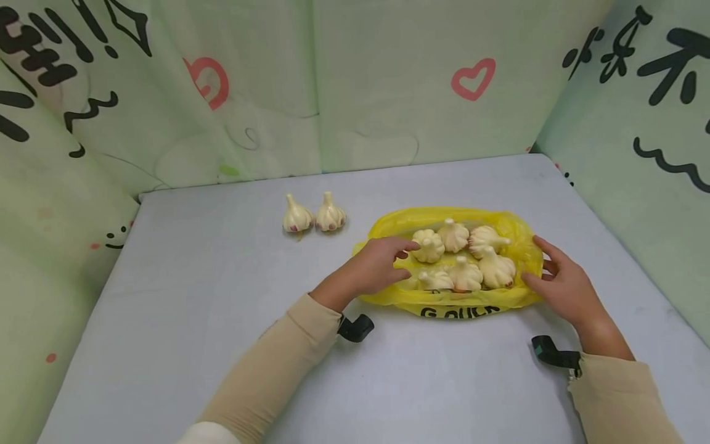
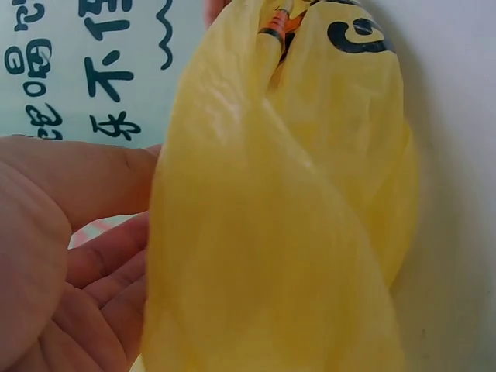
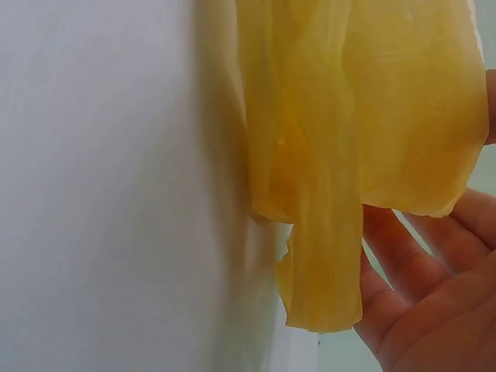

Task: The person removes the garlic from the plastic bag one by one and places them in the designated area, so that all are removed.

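A yellow plastic bag (image 1: 524,243) lies open-topped, with several garlic bulbs (image 1: 466,274) in two rows inside. My left hand (image 1: 377,262) reaches over the bag's left rim, its thumb and fingers apart close to the nearest bulbs; it grips none. At the right end, my right hand (image 1: 571,287) holds the rim between thumb and fingers. Yellow plastic partly covers the fingers (image 3: 411,256) in the right wrist view and those of the left hand (image 2: 46,256) in the left wrist view. Two more bulbs, a left one (image 1: 297,216) and a right one (image 1: 330,214), stand behind and left of the bag.
The white table (image 1: 183,296) ends at a pale green printed curtain (image 1: 366,80) behind, with more curtain along both sides. Black wrist mounts, a left one (image 1: 356,328) and a right one (image 1: 554,354), stick out beside the sleeves.
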Motion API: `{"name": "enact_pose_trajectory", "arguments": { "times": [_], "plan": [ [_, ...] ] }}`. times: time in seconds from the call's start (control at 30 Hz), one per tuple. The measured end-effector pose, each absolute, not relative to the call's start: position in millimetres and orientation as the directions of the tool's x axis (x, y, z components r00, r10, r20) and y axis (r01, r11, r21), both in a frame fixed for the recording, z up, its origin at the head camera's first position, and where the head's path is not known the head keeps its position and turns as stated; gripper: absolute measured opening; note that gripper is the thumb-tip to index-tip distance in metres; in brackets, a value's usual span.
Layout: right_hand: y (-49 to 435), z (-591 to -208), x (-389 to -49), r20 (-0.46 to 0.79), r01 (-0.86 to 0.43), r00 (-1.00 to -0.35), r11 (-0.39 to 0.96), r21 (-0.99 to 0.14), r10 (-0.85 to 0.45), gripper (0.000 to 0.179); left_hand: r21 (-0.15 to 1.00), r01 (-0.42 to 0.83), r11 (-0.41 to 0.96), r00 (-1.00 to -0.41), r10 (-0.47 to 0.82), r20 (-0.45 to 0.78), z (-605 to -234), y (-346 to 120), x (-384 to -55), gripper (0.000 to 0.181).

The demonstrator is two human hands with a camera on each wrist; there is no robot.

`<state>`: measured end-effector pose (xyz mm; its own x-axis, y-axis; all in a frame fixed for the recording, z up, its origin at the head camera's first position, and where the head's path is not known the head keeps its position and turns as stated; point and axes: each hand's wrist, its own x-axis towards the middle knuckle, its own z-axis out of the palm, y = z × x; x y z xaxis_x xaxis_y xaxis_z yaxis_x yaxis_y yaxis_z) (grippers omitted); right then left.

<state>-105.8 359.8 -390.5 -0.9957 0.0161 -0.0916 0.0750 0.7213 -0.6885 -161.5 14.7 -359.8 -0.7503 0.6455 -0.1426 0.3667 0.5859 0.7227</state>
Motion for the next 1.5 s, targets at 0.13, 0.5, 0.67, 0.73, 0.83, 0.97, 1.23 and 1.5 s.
{"name": "enact_pose_trajectory", "arguments": {
  "times": [0.13, 0.5, 0.67, 0.73, 0.83, 0.97, 1.23, 1.5],
  "plan": [
    [358.8, -391.2, -105.4, -0.095, 0.071, -0.995, 0.719, -0.691, 0.006, 0.079, 0.729, 0.345, 0.591, -0.743, 0.647, -0.173, -365.1, 20.3, -159.6, 0.054],
    [357.9, -393.6, -104.9, -0.09, 0.063, -0.996, 0.728, -0.683, 0.001, 0.08, 0.72, 0.375, 0.584, -0.743, 0.654, -0.143, -382.6, 31.6, -157.0, 0.053],
    [357.6, -394.8, -104.2, -0.076, 0.051, -0.997, 0.719, -0.694, -0.003, 0.08, 0.728, 0.37, 0.577, -0.757, 0.642, -0.123, -386.3, 34.1, -154.6, 0.054],
    [357.5, -394.8, -104.1, -0.072, 0.048, -0.997, 0.719, -0.694, -0.003, 0.08, 0.725, 0.371, 0.581, -0.766, 0.633, -0.116, -387.2, 35.1, -153.6, 0.053],
    [357.2, -394.8, -104.2, -0.075, 0.051, -0.997, 0.722, -0.69, -0.001, 0.081, 0.713, 0.384, 0.587, -0.777, 0.622, -0.094, -389.0, 36.4, -152.3, 0.047],
    [356.8, -395.0, -104.5, -0.079, 0.055, -0.997, 0.725, -0.686, 0.001, 0.081, 0.696, 0.395, 0.6, -0.79, 0.608, -0.076, -391.3, 37.5, -150.8, 0.044],
    [355.9, -395.1, -104.9, -0.057, 0.043, -0.998, 0.732, -0.68, 0.005, 0.08, 0.672, 0.389, 0.63, -0.807, 0.585, -0.083, -393.7, 40.4, -149.9, 0.045],
    [355.6, -394.3, -105.4, -0.059, 0.04, -0.998, 0.728, -0.685, -0.001, 0.08, 0.748, 0.349, 0.565, -0.82, 0.57, -0.047, -390.6, 38.8, -151.6, 0.013]
  ]
}}
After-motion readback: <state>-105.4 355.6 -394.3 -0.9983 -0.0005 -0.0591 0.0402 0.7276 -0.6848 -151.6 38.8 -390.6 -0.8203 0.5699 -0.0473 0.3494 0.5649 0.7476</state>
